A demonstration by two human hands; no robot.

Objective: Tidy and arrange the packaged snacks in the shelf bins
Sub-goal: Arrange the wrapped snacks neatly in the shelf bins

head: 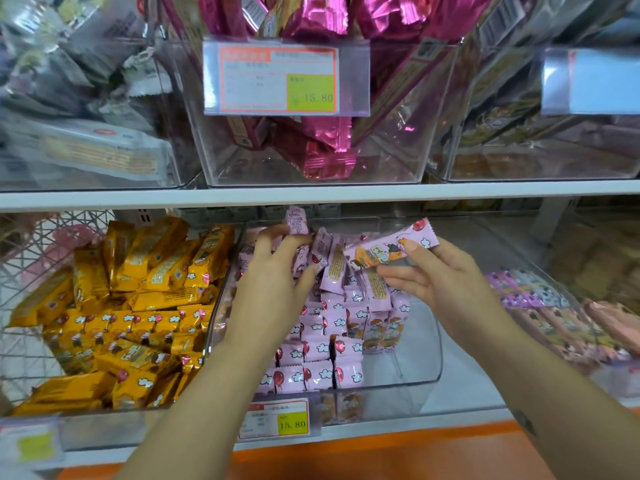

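Item: pink packet, pinched in the right hand grip, above the clear bin at 1 o'clock. Left hand spread over loose packets at 11 o'clock; whether its grip holds any cannot be told. Handling: lay it flat, face up, flush beside the neat rows at 6 o'clock.

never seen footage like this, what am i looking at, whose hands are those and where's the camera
There is no machine here: a person wears one wide-angle camera on the head, so you look down along their arms at shop shelves. The right hand pinches a pink packet above a clear bin holding a pile of the same snack. The left hand rests on that pile; whether it grips one is unclear. Yellow packets fill the neighbouring bin, and magenta foil packets sit in a bin above.
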